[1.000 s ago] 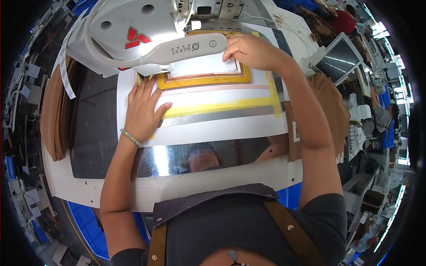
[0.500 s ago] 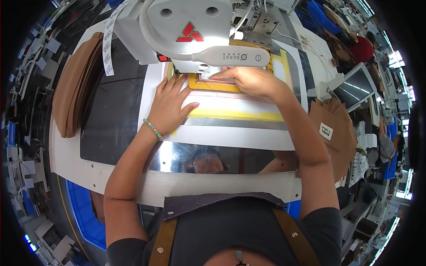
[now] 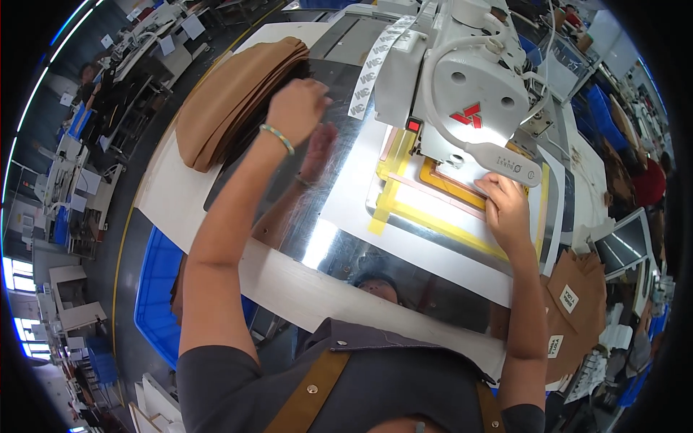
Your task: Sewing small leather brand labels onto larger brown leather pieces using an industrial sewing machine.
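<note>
My left hand (image 3: 299, 108) is raised over the dark plate (image 3: 317, 83), just right of a stack of brown leather-like pieces (image 3: 234, 101). Its fingers look bent, blurred and partly turned away, so what they hold cannot be told. Under the head of a white sewing machine (image 3: 473, 90), my right hand (image 3: 507, 209) has its fingers drawn together at the edge of a yellow frame (image 3: 440, 180). Whatever lies between those fingertips is hidden. Around the frame is a white sheet (image 3: 354, 202) with yellow tape strips (image 3: 385, 206) and a pale pink edging.
A white lamp (image 3: 505, 162) on a curved cable hangs close above my right hand. A printed paper strip (image 3: 382, 58) dangles from the machine's left. Brown pieces with white labels (image 3: 577, 310) and a screen (image 3: 624, 245) stand right. A blue bin (image 3: 155, 289) sits lower left.
My left hand has left the sheet beside the frame and moved left to the brown stack. My right hand stays at the frame, its pointing finger now drawn in. The view has turned left.
</note>
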Demonstrator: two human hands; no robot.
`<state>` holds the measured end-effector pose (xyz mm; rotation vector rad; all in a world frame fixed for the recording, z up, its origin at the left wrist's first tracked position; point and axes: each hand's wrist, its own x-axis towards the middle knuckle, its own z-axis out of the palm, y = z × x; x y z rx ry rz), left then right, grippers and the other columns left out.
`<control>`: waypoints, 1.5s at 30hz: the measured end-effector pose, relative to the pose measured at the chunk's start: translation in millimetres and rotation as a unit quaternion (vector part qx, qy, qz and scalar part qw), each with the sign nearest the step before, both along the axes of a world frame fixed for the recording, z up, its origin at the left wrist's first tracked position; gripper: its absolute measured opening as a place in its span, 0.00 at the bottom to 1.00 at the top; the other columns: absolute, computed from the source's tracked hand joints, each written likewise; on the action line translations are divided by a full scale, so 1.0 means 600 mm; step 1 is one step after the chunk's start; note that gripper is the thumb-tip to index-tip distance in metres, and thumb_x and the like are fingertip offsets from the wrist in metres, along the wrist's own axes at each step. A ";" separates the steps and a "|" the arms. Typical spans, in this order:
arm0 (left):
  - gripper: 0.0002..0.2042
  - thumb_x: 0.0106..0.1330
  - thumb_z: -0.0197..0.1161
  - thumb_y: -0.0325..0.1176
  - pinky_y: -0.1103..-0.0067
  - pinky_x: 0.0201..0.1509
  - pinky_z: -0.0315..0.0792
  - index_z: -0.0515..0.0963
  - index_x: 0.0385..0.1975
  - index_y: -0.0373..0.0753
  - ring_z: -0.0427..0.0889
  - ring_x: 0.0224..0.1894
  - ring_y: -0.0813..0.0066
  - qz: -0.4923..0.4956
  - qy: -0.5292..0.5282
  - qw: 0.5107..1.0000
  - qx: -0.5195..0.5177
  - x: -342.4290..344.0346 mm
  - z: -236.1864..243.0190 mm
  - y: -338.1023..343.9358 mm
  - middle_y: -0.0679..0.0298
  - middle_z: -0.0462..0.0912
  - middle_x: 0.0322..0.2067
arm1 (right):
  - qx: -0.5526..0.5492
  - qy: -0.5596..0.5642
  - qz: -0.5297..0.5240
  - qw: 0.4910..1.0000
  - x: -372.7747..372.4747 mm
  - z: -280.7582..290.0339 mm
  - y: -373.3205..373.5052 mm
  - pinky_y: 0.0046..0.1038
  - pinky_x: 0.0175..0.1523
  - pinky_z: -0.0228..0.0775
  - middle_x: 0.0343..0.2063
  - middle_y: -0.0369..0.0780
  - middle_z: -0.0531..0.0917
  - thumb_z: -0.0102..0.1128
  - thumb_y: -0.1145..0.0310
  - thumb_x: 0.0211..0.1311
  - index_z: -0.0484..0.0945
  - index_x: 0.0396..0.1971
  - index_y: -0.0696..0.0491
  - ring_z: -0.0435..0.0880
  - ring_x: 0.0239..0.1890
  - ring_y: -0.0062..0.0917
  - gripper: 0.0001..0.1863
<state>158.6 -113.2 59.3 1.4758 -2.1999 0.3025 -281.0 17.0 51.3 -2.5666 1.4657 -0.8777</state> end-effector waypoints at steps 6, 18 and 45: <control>0.10 0.71 0.65 0.33 0.57 0.55 0.81 0.85 0.47 0.35 0.87 0.50 0.45 0.259 -0.161 0.949 0.076 0.200 0.019 -0.086 0.51 0.88 0.49 | -0.077 -0.003 -0.021 0.997 -0.017 -0.027 0.000 0.39 0.56 0.77 0.47 0.43 0.88 0.63 0.83 0.57 0.89 0.39 0.57 0.84 0.51 0.41 0.12; 0.13 0.73 0.65 0.38 0.59 0.51 0.81 0.90 0.47 0.39 0.89 0.44 0.47 0.288 0.293 0.912 0.005 0.256 0.030 -0.107 0.49 0.91 0.42 | -0.067 -0.062 -0.018 0.996 -0.033 -0.033 0.000 0.36 0.53 0.78 0.47 0.46 0.88 0.58 0.87 0.58 0.88 0.38 0.61 0.85 0.51 0.40 0.13; 0.09 0.65 0.67 0.24 0.67 0.53 0.82 0.86 0.44 0.35 0.87 0.50 0.58 -0.057 -0.086 0.994 -0.025 0.125 -0.066 0.280 0.59 0.89 0.50 | -0.268 0.171 0.133 0.939 0.222 -0.068 -0.004 0.26 0.36 0.71 0.26 0.31 0.78 0.69 0.70 0.47 0.82 0.19 0.49 0.78 0.39 0.25 0.04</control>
